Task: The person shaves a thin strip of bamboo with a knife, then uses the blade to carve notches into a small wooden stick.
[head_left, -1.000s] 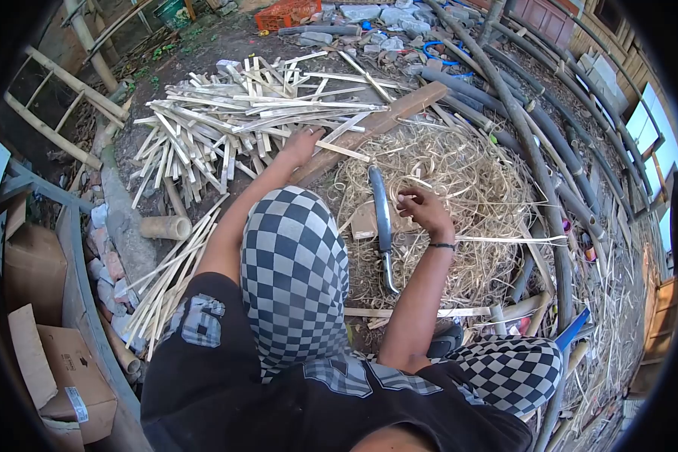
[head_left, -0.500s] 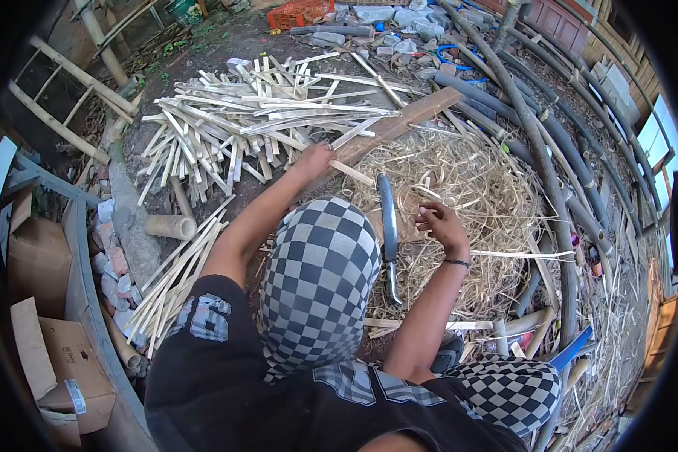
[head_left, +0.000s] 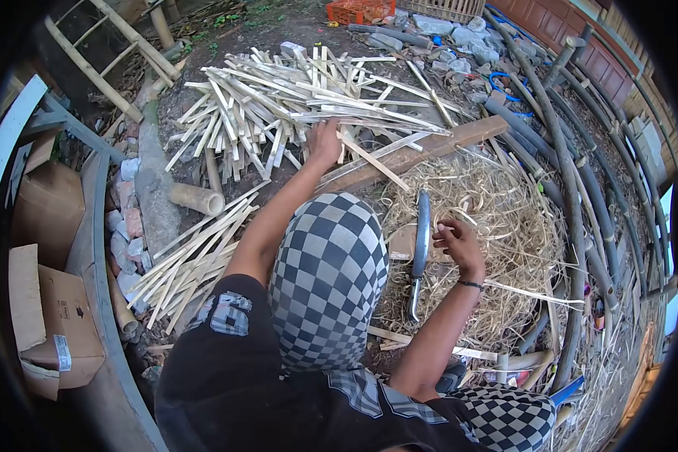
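My left hand (head_left: 325, 141) is stretched forward, closed on one end of a pale bamboo strip (head_left: 377, 162) that slants down toward the blade. A large pile of similar strips (head_left: 279, 105) lies just beyond this hand. My right hand (head_left: 458, 246) hovers over curly shavings (head_left: 497, 233), its fingers loosely bent and apart, with nothing visible in them. Left of it a long knife (head_left: 422, 237) stands with its dark blade pointing away from me and its metal handle end near me; how it is supported is hidden. A small flat block (head_left: 403, 242) sits beside the blade.
A wooden plank (head_left: 459, 135) lies across the ground ahead. Left are a smaller bundle of strips (head_left: 196, 264), a bamboo tube (head_left: 197, 199) and cardboard boxes (head_left: 71, 316). Long poles (head_left: 554, 143) run along the right. A patterned covered head (head_left: 328, 279) blocks part of the view.
My left hand has moved forward and left, and more of the bamboo strip shows. My right hand stays near the blade. The whole view has shifted, so the scene sits farther right.
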`<control>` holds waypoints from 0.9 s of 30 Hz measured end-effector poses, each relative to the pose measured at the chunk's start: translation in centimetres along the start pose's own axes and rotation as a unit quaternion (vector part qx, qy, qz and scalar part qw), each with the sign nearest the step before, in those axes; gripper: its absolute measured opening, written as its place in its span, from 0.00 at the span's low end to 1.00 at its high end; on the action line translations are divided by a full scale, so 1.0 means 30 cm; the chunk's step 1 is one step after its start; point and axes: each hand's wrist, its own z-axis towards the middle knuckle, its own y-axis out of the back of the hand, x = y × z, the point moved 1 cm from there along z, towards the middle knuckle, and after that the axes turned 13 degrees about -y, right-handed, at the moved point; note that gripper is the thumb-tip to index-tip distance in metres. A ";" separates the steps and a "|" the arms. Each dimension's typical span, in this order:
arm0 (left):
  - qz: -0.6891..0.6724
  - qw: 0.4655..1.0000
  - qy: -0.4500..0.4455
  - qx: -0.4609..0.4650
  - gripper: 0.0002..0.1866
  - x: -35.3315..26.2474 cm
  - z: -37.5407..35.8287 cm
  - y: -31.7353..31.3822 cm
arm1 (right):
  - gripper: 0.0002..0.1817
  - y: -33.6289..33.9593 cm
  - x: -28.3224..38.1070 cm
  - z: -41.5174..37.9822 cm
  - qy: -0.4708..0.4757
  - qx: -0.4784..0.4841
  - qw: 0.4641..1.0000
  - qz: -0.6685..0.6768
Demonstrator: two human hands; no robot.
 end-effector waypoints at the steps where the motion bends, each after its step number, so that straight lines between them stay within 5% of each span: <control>1: 0.003 1.000 0.004 -0.004 0.23 0.081 -0.001 -0.007 | 0.16 -0.017 0.005 0.002 0.001 0.005 1.000 -0.003; 3: 0.040 0.990 0.134 -0.022 0.20 0.242 -0.005 0.011 | 0.17 -0.062 0.004 0.024 0.013 0.015 0.999 -0.025; 7: 0.021 0.979 0.198 0.039 0.20 0.469 0.015 0.073 | 0.18 -0.160 0.050 0.004 0.016 0.035 0.995 -0.088; 9: 0.048 0.988 0.145 0.019 0.24 0.553 0.040 0.051 | 0.18 -0.204 -0.018 0.070 0.033 0.070 0.992 -0.097; 10: 0.036 0.986 0.131 0.097 0.30 0.571 0.055 0.072 | 0.18 -0.231 -0.029 0.079 0.031 0.080 0.991 -0.098; 15: 0.180 0.974 0.024 0.133 0.30 0.627 0.124 0.051 | 0.19 -0.265 -0.018 0.051 0.030 0.068 0.982 -0.175; 23: 0.304 0.943 -0.086 0.108 0.20 0.592 0.168 0.063 | 0.19 -0.212 -0.004 0.025 0.009 0.060 0.986 -0.154; 25: 0.247 0.945 -0.097 0.190 0.18 0.594 0.165 0.079 | 0.19 -0.198 0.001 0.012 0.010 0.060 0.989 -0.137; 27: 0.253 0.948 -0.146 0.127 0.16 0.582 0.151 0.128 | 0.19 -0.182 0.011 0.003 0.015 0.055 0.990 -0.131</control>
